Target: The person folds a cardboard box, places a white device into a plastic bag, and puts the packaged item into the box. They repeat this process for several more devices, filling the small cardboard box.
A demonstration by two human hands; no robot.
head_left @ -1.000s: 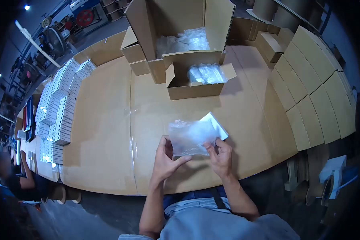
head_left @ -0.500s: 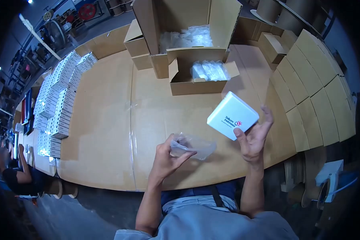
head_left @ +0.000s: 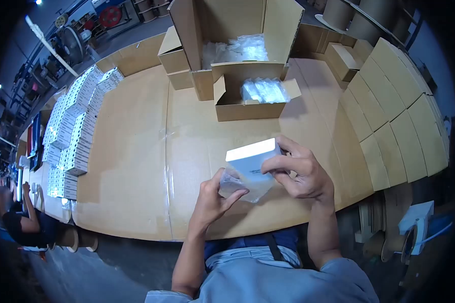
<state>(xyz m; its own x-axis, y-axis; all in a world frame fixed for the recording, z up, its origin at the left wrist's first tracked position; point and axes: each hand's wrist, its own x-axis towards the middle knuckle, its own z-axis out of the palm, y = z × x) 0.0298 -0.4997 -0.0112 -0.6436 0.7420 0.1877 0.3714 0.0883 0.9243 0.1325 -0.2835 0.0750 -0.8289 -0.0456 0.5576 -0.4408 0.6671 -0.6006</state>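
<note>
My left hand (head_left: 213, 198) pinches a clear plastic bag (head_left: 254, 191) above the front part of the cardboard-covered table. In my right hand (head_left: 301, 171) is a white box (head_left: 253, 151), gripped at its right side between thumb and fingers. The box is tilted, with a narrow side facing up, and its lower part is at the bag's opening, seemingly partly inside it. Small print shows on its face near my right thumb.
An open carton (head_left: 250, 112) with clear plastic packets stands beyond my hands, before a larger open carton (head_left: 237, 22). Small white boxes (head_left: 78, 131) are stacked at left, brown boxes (head_left: 389, 116) at right. A person (head_left: 23, 217) sits far left.
My right hand has moved left and turned the white box, bringing it to the bag. Its fingers have closed round the box's side. My left hand has barely moved.
</note>
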